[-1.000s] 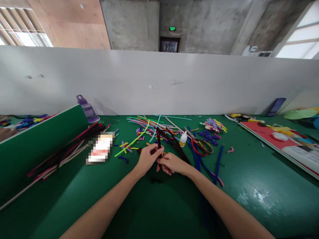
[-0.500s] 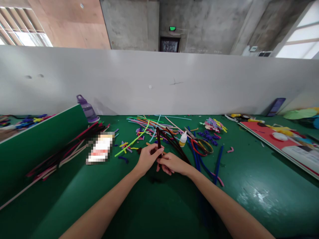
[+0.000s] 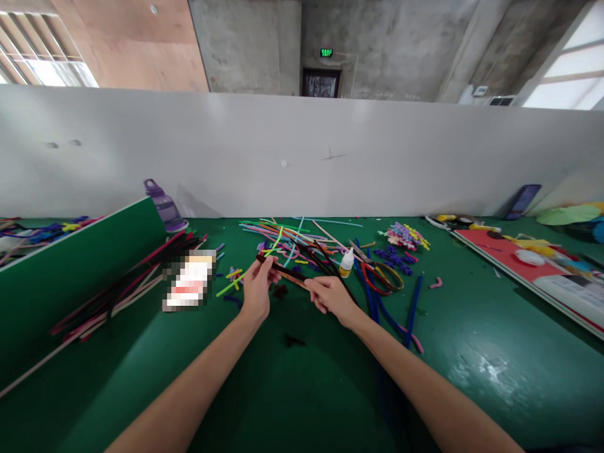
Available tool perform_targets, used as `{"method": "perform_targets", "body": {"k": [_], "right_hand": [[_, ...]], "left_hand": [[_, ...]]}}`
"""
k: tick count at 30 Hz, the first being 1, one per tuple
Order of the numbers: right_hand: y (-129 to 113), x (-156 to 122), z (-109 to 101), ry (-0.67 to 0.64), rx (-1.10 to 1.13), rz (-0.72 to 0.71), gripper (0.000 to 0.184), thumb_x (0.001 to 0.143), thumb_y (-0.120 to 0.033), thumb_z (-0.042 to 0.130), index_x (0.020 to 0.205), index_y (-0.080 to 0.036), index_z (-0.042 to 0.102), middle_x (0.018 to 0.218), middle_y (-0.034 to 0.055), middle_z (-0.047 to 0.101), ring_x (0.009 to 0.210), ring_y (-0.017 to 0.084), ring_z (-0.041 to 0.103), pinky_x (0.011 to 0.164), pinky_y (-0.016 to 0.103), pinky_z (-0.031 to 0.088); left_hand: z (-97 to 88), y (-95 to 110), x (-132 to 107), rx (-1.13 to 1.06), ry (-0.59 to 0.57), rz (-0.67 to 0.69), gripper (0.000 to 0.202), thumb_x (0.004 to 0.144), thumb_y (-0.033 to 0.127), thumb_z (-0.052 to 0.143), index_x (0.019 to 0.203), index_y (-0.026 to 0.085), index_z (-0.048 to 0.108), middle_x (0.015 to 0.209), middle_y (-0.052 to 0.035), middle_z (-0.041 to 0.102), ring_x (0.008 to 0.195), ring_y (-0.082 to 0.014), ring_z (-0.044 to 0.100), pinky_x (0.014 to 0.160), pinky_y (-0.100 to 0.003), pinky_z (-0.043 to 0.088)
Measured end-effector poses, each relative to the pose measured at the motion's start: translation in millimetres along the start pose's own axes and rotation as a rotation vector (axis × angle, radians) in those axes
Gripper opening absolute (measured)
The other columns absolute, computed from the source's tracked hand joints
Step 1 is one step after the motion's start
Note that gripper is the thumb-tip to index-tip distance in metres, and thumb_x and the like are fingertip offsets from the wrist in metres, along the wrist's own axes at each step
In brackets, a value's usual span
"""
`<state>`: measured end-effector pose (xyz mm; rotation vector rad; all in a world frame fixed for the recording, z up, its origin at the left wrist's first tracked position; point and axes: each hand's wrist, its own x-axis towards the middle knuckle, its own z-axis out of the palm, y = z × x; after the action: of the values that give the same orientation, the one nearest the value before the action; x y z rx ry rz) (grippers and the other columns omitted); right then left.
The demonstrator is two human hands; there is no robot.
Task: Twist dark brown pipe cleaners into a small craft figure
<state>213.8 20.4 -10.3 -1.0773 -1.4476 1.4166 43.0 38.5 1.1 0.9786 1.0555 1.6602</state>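
My left hand [image 3: 258, 286] and my right hand [image 3: 330, 296] hold a dark brown pipe cleaner [image 3: 284, 272] between them, a little above the green table [image 3: 472, 352]. The left fingers pinch its left end and the right fingers pinch its right end. The stick runs nearly level, tilted down to the right. Just behind the hands lies a heap of coloured pipe cleaners [image 3: 287, 236]. A small dark scrap [image 3: 294, 341] lies on the table below the hands.
A glue bottle [image 3: 346, 262], scissors [image 3: 377, 270] and long blue pipe cleaners [image 3: 411, 308] lie to the right. A purple water bottle [image 3: 163, 204] stands at the back left beside a raised green board [image 3: 70, 270] with long sticks. A red tray [image 3: 533, 264] sits far right.
The hands have moved apart and slightly away from me. The pipe cleaner, upright between them before, now lies stretched nearly level from one hand to the other.
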Motion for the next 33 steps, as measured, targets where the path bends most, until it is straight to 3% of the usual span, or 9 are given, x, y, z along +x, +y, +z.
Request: {"method": "perform_targets", "body": {"k": [4,8,33], "right_hand": [[-1.9,4.4,-5.7,0.186,0.117,-0.044,0.042,0.083,-0.048,0.052,0.054,-0.017,0.048,0.033,-0.0089,0.031,0.029,0.006,0.034,0.034,0.019,0.02],[-2.7,5.5,-6.6,0.264,0.188,-0.072,0.042,0.082,-0.047,0.054,0.055,-0.017,0.048,0.034,-0.009,0.03,0.03,0.006,0.035,0.035,0.019,0.021],[-0.9,5.5,-5.0,0.28,0.194,-0.078,0.04,0.08,-0.046,0.056,0.054,-0.017,0.051,0.032,-0.0079,0.032,0.029,0.006,0.034,0.034,0.02,0.022]], "left_hand": [[-0.2,2.1,-0.8,-0.026,-0.011,-0.02,0.024,0.078,0.038,0.062,0.079,0.015,0.066,0.053,0.0026,0.052,0.049,-0.0083,0.049,0.045,-0.017,0.034],[1.2,3.7,-3.0,-0.029,-0.032,-0.038,0.023,0.077,0.037,0.064,0.081,0.015,0.067,0.051,0.0022,0.053,0.049,-0.0091,0.05,0.046,-0.018,0.035],[4.1,3.6,-7.0,-0.002,-0.129,-0.077,0.023,0.073,0.035,0.068,0.081,0.016,0.059,0.054,0.0037,0.055,0.046,-0.0101,0.054,0.045,-0.019,0.04]]}}
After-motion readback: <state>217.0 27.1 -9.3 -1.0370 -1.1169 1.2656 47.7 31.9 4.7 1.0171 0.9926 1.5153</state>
